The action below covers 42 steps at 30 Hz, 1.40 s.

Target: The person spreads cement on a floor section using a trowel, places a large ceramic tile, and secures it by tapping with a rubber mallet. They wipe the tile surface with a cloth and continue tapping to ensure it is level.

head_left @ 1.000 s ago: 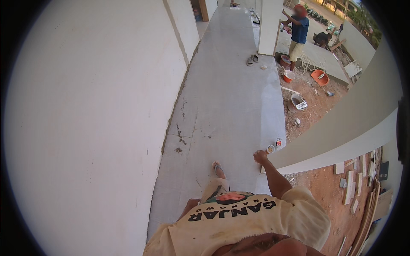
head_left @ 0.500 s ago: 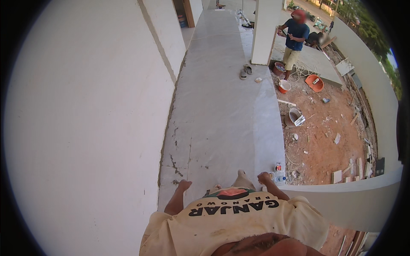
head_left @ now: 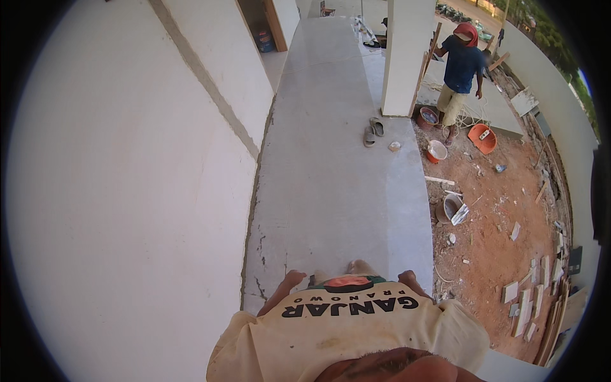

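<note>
My left hand (head_left: 293, 278) hangs beside my cream printed shirt (head_left: 347, 325), above the grey tiled floor (head_left: 331, 165). Its fingers look curled in, and nothing shows in them. On the other side, my right hand (head_left: 408, 277) is held low near the floor's right edge. That hand seems loosely closed too, with no object visible in it. Neither hand touches anything I can see. Part of a bare foot (head_left: 360, 266) shows past the shirt's hem.
A white wall (head_left: 140, 210) runs along the left. Ahead are a pillar (head_left: 402, 63) and sandals (head_left: 373, 132). Right of the floor's edge lies dirt with buckets (head_left: 450, 207), an orange basin (head_left: 482, 139) and wood pieces (head_left: 523, 312). A person (head_left: 459, 70) stands beyond the pillar.
I have moved forward along the floor; the pillar, sandals and buckets appear nearer. The bottles by my right hand have dropped from sight. The other person has turned and lowered an arm.
</note>
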Available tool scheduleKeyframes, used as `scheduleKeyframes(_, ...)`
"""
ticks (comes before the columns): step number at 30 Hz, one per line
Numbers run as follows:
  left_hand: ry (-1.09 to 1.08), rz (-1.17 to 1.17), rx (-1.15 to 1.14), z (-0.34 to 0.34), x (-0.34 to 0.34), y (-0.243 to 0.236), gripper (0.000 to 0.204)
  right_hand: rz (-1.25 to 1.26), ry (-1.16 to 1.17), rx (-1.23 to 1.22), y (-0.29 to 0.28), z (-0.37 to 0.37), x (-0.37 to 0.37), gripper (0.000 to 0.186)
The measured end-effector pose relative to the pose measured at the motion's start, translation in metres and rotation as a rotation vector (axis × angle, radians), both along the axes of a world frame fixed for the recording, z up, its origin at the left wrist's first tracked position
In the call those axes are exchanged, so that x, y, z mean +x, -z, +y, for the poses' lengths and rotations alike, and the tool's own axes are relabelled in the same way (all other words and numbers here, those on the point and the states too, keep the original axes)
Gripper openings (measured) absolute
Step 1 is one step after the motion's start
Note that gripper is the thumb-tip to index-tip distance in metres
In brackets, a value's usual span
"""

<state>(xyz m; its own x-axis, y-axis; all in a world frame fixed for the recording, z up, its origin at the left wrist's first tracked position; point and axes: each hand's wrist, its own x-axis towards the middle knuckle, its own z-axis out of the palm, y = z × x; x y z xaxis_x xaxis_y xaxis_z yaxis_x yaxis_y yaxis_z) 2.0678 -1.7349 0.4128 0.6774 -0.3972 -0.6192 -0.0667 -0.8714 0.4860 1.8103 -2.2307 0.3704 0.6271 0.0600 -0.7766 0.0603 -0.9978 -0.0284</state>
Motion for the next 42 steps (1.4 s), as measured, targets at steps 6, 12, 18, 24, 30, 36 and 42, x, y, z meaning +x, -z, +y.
scheduleKeyframes(6,0.391,0.005,0.082,-0.076,0.09,-0.005,0.045,-0.177,0.061,-0.098,-0.035,-0.133,0.223,0.012)
scheduleKeyframes(12,-0.006,0.269,0.056,-0.101,0.218,0.025,0.05,-0.381,0.278,-0.069,-0.032,-0.207,0.404,0.012)
scheduleKeyframes(18,-0.157,0.225,-0.004,-0.139,0.422,0.007,0.057,0.014,0.051,0.005,-0.042,-0.179,0.499,0.015)
scheduleKeyframes(24,-0.089,0.174,0.083,-0.255,0.639,-0.019,0.061,-0.045,0.222,-0.022,-0.058,-0.217,0.58,0.012)
scheduleKeyframes(30,0.171,-0.108,-0.093,-0.378,0.814,0.002,0.05,0.022,0.095,-0.091,-0.027,-0.3,0.672,0.014)
scheduleKeyframes(36,-0.203,0.347,0.12,-0.462,0.876,-0.015,0.053,0.113,0.131,0.047,0.007,-0.41,0.803,0.015)
scheduleKeyframes(42,0.123,0.299,0.193,-0.509,0.981,-0.017,0.042,0.01,0.05,-0.048,-0.006,-0.542,1.053,0.018)
